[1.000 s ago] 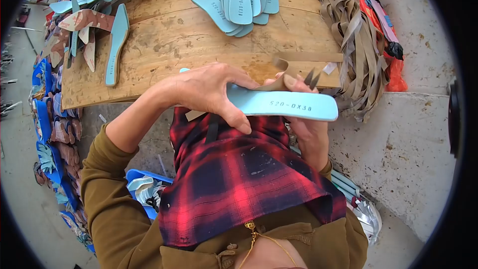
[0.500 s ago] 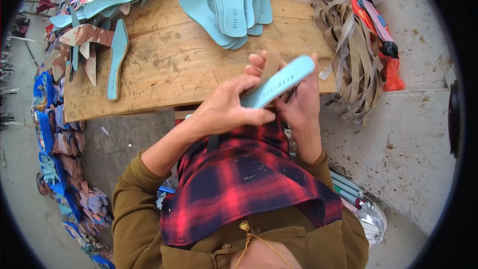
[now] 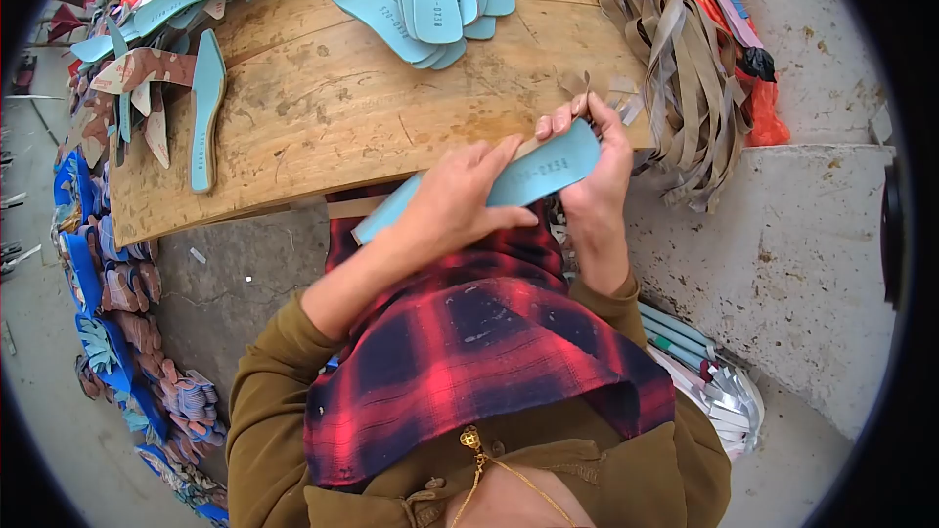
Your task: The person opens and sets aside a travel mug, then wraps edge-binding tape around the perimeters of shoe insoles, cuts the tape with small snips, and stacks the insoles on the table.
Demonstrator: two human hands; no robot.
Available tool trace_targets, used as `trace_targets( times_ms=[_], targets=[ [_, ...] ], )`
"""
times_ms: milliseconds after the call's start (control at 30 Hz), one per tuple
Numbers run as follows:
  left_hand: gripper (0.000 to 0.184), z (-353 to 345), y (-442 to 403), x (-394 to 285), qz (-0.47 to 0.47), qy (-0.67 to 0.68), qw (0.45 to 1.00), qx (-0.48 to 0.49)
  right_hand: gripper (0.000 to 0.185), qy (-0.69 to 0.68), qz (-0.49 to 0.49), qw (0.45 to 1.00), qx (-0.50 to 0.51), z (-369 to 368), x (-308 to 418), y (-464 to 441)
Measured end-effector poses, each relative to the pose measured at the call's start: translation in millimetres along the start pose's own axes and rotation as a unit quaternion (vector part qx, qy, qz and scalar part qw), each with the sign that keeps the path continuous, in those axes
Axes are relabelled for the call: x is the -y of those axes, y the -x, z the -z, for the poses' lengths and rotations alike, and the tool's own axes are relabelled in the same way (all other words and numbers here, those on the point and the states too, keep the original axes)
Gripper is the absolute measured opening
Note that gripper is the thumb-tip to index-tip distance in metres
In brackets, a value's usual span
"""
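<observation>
A light blue shoe insole with printed characters is held between my hands, just off the table's near edge. My left hand lies across its middle, fingers along the far edge and thumb stretched over the near side. At the wider right end, my right hand grips the insole, with thumb and fingertips closed at its far edge. A thin brown strip sticks up by those fingertips, and a tan band shows along the insole's edge. Part of the insole is hidden under my left hand.
On the wooden table lie a stack of blue insoles and a single insole. Camouflage-patterned pieces sit at the left. Brown strips hang over the right edge. Bundled pieces line the floor at left.
The insole has come down from a raised, edge-on tilt and now shows its printed face more fully. My left hand has slid over its middle; my right fingers have closed at the far edge.
</observation>
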State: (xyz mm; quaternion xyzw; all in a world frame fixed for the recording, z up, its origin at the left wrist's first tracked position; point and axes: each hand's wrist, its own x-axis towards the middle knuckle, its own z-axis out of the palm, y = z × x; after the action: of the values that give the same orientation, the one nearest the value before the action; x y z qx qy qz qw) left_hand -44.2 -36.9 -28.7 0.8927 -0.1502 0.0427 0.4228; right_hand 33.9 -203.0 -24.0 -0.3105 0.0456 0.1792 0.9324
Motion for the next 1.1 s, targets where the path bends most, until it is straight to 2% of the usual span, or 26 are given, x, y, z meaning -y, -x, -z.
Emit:
trace_targets(
  times_ms=[33, 67, 100, 133, 167, 267, 367, 433, 500, 533, 600, 633, 700, 733, 833, 867, 967, 1000, 1100],
  targets=[
    [0.055, 11, -5, 4, 0.094, 0.125, 0.983, 0.094, 0.028, 0.0, -0.015, 0.999, 0.045, 2, 8, 1],
    [0.052, 30, -10, 11, 0.186, 0.246, 0.934, 0.182, 0.029, -0.001, -0.032, 0.995, 0.091, 3, 12, 0],
    [0.05, 46, -14, 9, 0.271, 0.36, 0.853, 0.262, 0.029, -0.018, -0.048, 0.992, 0.117, 2, 14, -3],
    [0.051, 50, -21, -7, 0.21, 0.263, 0.9, 0.276, 0.03, -0.037, -0.063, 0.987, 0.141, 2, 14, -6],
    [0.048, 44, -18, -9, 0.175, 0.222, 0.923, 0.26, 0.03, -0.055, -0.074, 0.982, 0.167, 3, 14, -8],
    [0.042, 31, 1, -8, 0.062, 0.075, 0.976, 0.196, 0.031, -0.063, -0.061, 0.984, 0.153, 0, 16, -6],
    [0.039, 45, 15, 9, 0.076, 0.031, 0.965, 0.251, 0.032, -0.023, -0.043, 0.988, 0.149, -11, 17, 3],
    [0.029, 67, 16, 28, 0.146, 0.21, 0.915, 0.311, 0.031, -0.01, -0.029, 0.988, 0.154, -22, 17, 2],
    [0.028, 62, 10, 30, 0.062, 0.182, 0.971, 0.146, 0.031, -0.014, -0.013, 0.988, 0.154, -35, 14, -2],
    [0.027, 67, -3, 17, 0.037, 0.149, 0.986, 0.072, 0.029, 0.024, 0.027, 0.99, 0.135, -44, 8, -5],
    [0.024, 74, -27, -16, 0.052, 0.046, 0.997, -0.032, 0.027, 0.086, 0.085, 0.991, 0.062, -69, -2, -8],
    [0.025, 72, -28, -18, 0.064, 0.073, 0.994, -0.055, 0.027, 0.117, 0.116, 0.986, 0.024, -78, -2, -11],
    [0.026, 66, -29, -18, 0.086, 0.13, 0.983, -0.096, 0.025, 0.105, 0.101, 0.989, 0.03, -85, 2, -16],
    [0.023, 72, -27, -15, 0.074, 0.134, 0.984, -0.092, 0.024, 0.124, 0.103, 0.987, 0.025, -92, 0, -16],
    [0.021, 88, -28, -10, 0.118, 0.042, 0.989, -0.074, 0.027, 0.146, 0.113, 0.983, 0.019, -108, -12, -16],
    [0.035, 86, -28, -12, 0.109, 0.091, 0.984, -0.104, 0.03, 0.153, 0.114, 0.982, 0.011, -116, -17, -14],
    [0.067, 76, -33, -32, 0.027, 0.079, 0.975, -0.208, 0.03, 0.2, 0.095, 0.975, 0.033, -122, -11, -19],
    [0.085, 77, -33, -29, 0.068, 0.101, 0.978, -0.172, 0.03, 0.222, 0.086, 0.97, 0.046, -119, -2, -24],
    [0.085, 88, -19, -26, 0.12, 0.277, 0.952, -0.05, 0.03, 0.275, 0.071, 0.953, 0.108, -99, 28, -33]
  ],
)
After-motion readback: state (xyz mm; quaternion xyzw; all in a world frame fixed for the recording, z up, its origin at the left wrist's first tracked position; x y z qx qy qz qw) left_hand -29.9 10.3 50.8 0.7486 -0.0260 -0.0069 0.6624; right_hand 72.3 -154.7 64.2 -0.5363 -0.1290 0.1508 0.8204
